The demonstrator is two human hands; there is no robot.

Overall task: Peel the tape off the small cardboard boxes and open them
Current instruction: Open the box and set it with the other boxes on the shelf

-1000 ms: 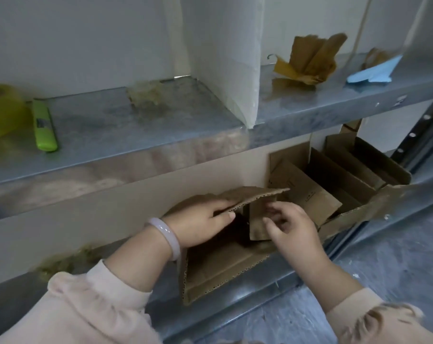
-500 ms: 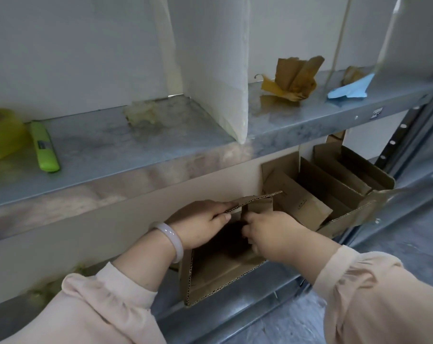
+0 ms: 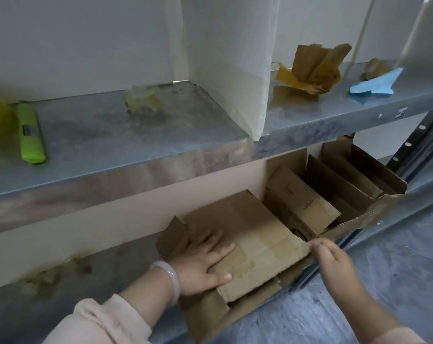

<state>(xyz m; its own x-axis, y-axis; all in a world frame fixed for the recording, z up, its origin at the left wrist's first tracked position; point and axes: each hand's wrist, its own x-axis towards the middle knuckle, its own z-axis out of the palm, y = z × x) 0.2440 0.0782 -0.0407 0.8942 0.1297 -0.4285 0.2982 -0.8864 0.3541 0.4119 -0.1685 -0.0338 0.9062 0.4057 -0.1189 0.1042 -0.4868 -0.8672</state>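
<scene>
The box (image 3: 210, 316) lies on the lower shelf (image 3: 61, 306) at six o'clock; the left hand (image 3: 203, 266) presses flat on its top flap (image 3: 260, 234), fingers (image 3: 221, 249) straight and spread; the right hand (image 3: 334, 264), at the box's three o'clock, touches the flap's edge, grip unclear; opened boxes (image 3: 334, 194) stand just beside at two o'clock

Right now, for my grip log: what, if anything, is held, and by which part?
Left hand presses flat on the box's top flap, gripping nothing. Right hand's fingertips meet its right edge; pinch cannot be told.
</scene>
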